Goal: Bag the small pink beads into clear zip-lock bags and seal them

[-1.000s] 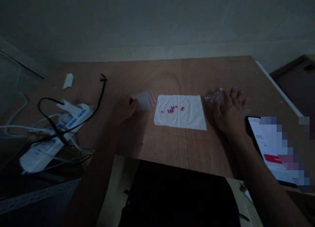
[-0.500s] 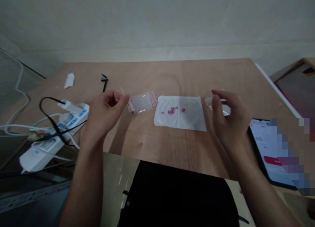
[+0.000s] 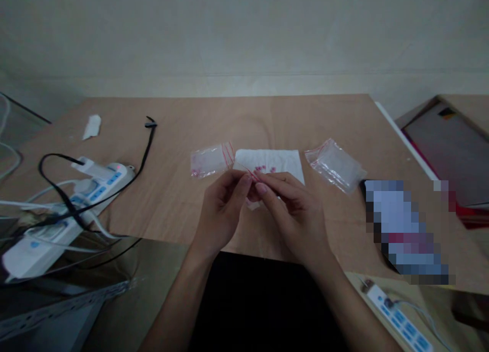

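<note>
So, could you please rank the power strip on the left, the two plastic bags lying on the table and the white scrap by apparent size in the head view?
1. Left power strip
2. Right plastic bag
3. Left plastic bag
4. White scrap

I find room to pass along the far part of the worktop (image 3: 214, 115), behind the left bag (image 3: 211, 160) and the right bag (image 3: 336, 166). At left, the power strip (image 3: 114, 177) and the black cable (image 3: 150, 140) obstruct me; at right, the phone (image 3: 401, 219) narrows the near side.
</note>
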Available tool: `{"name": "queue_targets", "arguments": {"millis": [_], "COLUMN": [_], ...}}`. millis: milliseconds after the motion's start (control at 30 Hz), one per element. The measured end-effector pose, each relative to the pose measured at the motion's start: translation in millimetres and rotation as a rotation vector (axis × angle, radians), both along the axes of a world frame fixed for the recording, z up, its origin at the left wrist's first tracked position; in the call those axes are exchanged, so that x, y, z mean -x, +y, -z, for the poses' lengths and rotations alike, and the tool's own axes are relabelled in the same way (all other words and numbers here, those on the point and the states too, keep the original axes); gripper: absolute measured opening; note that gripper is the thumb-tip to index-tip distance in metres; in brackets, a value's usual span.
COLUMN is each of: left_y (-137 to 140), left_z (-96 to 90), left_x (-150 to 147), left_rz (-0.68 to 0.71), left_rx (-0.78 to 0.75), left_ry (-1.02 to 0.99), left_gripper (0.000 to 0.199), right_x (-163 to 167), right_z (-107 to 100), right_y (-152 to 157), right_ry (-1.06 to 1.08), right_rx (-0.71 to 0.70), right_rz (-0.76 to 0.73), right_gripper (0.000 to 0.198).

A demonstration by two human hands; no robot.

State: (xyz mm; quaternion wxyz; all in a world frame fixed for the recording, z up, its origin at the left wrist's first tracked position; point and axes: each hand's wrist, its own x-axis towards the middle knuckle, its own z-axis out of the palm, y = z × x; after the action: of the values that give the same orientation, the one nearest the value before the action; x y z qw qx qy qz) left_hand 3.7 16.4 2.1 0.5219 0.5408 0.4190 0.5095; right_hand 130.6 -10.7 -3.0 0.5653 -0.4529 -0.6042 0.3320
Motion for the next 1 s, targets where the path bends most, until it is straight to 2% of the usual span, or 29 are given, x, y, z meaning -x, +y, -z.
{"name": "queue_targets", "arguments": {"millis": [200, 367, 467, 533, 567, 600, 667, 767, 833, 933, 1000], "left_y": [3.5, 8.6, 12.4, 15.5, 17.3, 19.2, 23.2, 28.4, 30.5, 32.2, 33.5], "left_z": [-2.8, -9.9, -17.9, -23.4, -25.6, -27.2, -28.0, -24.8, -22.7, -22.9, -24.2], "left_x": [-5.5, -3.8, -2.5, -2.6, -3.0, -3.7, -6.3, -12.8, -17.8, -22.9, -24.5], "left_rz": [0.054, 0.057, 0.010, -0.009, 0.004, 0.033, 0.107, 0.170, 0.174, 0.176, 0.178], "left_rx": [-0.144, -0.334, -0.458, -0.460, -0.435, -0.399, -0.318, -0.236, -0.220, -0.191, -0.163], "left_ry": [0.097, 0.456, 0.633, 0.684, 0.686, 0.671, 0.608, 0.528, 0.499, 0.461, 0.439], "left_gripper": [0.017, 0.021, 0.020, 0.021, 0.021, 0.021, 0.022, 0.026, 0.026, 0.028, 0.030], "right_x": [-7.3, -22.6, -31.3, -36.1, -38.4, -40.7, -45.0, -49.6, -50.7, -50.1, -50.0], "right_z": [-5.3, -15.8, -23.5, -26.3, -26.2, -25.0, -19.3, -6.0, 2.1, 9.7, 11.7], "right_y": [0.0, 4.8, 11.0, 15.1, 16.9, 18.4, 20.9, 23.3, 24.5, 26.1, 27.5], "right_ry": [-0.045, -0.319, -0.511, -0.582, -0.588, -0.575, -0.485, -0.231, -0.064, 0.086, 0.119], "right_rx": [0.015, 0.027, -0.056, -0.079, -0.068, -0.057, -0.054, -0.030, 0.016, 0.052, 0.062], "right_rz": [0.021, -0.043, 0.185, 0.347, 0.376, 0.368, 0.249, -0.088, -0.245, -0.242, -0.194], "right_gripper": [0.022, 0.020, 0.020, 0.018, 0.015, 0.011, 0.024, 0.044, 0.052, 0.069, 0.065]}}
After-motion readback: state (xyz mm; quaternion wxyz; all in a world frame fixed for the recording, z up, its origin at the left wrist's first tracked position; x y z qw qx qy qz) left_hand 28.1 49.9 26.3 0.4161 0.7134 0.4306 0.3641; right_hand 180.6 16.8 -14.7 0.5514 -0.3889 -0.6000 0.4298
